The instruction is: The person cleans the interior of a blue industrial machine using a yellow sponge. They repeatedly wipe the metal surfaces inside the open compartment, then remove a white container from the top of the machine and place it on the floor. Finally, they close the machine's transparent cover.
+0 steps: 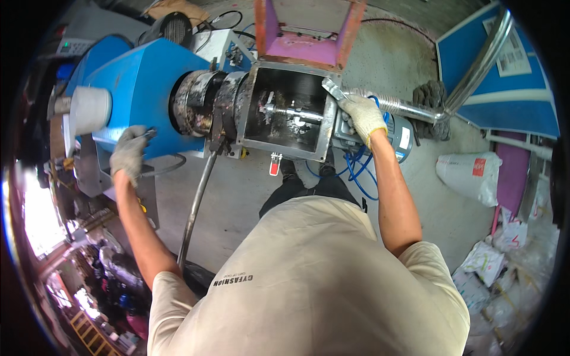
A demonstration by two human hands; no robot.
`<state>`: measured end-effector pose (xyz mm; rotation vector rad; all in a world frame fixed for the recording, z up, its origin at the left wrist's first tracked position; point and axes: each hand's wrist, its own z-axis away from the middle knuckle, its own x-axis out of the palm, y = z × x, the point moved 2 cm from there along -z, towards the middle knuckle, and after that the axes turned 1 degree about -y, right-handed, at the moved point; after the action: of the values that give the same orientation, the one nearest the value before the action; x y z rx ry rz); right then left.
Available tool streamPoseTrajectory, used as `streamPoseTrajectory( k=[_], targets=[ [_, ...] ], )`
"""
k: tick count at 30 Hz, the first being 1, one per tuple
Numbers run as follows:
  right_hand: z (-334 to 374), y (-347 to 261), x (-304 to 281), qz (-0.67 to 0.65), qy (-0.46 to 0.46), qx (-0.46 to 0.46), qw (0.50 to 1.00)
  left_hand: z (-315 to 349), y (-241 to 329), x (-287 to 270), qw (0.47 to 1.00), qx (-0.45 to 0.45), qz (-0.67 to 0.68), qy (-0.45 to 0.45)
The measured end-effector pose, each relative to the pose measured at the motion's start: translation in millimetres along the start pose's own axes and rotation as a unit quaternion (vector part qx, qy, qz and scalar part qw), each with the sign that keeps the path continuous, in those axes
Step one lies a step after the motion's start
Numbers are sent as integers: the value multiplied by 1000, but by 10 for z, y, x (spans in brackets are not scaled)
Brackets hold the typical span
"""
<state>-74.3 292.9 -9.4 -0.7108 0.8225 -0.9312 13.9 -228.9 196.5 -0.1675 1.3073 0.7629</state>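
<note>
My gloved right hand (363,115) is closed on a flat metal strip (334,90), which reaches over the right rim of an open square metal hopper (326,139). A shaft with short paddles (303,114) lies across the dark inside of that hopper. Off to the left, my gloved left hand (129,151) hovers in front of a blue machine housing (155,83). Its fingers are curled, and a small dark thing (150,133) shows at their tips, too small to name. The hopper's lid (303,47), pink inside, stands raised behind the opening.
A long metal bar (198,204) slants down from the machine's blackened barrel (199,104). Right of the hopper sit a motor (401,139) with loose blue hoses (356,169) and a silver duct (409,109). A white sack (470,175) stands on the floor farther right.
</note>
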Motion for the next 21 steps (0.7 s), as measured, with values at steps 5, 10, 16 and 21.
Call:
streamPoseTrajectory(
  k=[5,10,16,21],
  targets=[
    [154,-137,219,-94,9,32,995,2,-2094,-797,974,-112,150,129],
    [380,-447,647,-122,15,47,991,-288,-4208,-988,939,-200,137,243],
    [505,-437,981,127,26,25,991,-676,-4612,-733,992,-21,109,-65],
    [282,-556,1575,245,-43,22,968,-787,-5381,-307,895,-296,333,23]
  ],
)
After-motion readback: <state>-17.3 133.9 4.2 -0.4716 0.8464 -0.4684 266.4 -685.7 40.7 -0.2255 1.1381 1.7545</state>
